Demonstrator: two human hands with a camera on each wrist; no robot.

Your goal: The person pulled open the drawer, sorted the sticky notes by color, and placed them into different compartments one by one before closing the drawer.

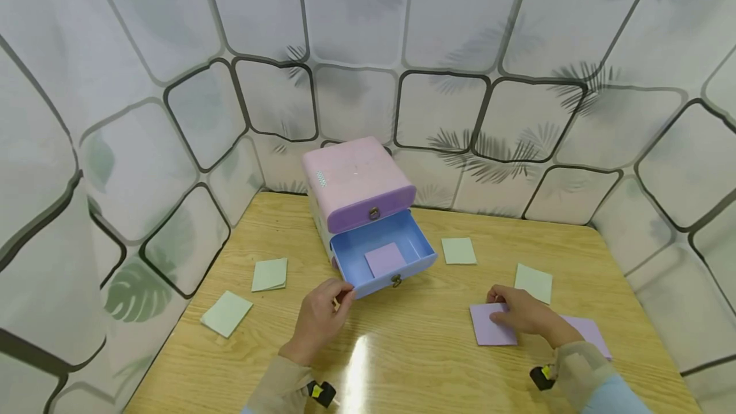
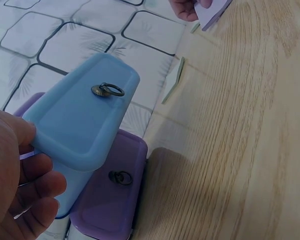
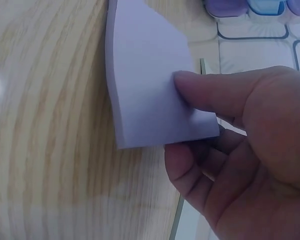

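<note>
A small drawer cabinet (image 1: 359,171) with a pink top stands at the back of the table. Its blue drawer (image 1: 422,249) is pulled out, and a purple sticky note pad (image 1: 384,259) lies inside. My left hand (image 1: 321,317) holds the drawer's front left corner; in the left wrist view its fingers (image 2: 42,180) curl beside that corner. Over the right part of the table, my right hand (image 1: 524,313) pinches another purple sticky note pad (image 1: 485,329), thumb on top and fingers beneath. A further purple pad (image 1: 589,332) lies partly hidden under the right forearm.
Green sticky note pads lie about the table: two at the left (image 1: 227,314) (image 1: 269,275), one right of the drawer (image 1: 459,251), one beyond the right hand (image 1: 533,283). Patterned curtains (image 1: 448,107) enclose the wooden table (image 1: 414,363) at the back and sides.
</note>
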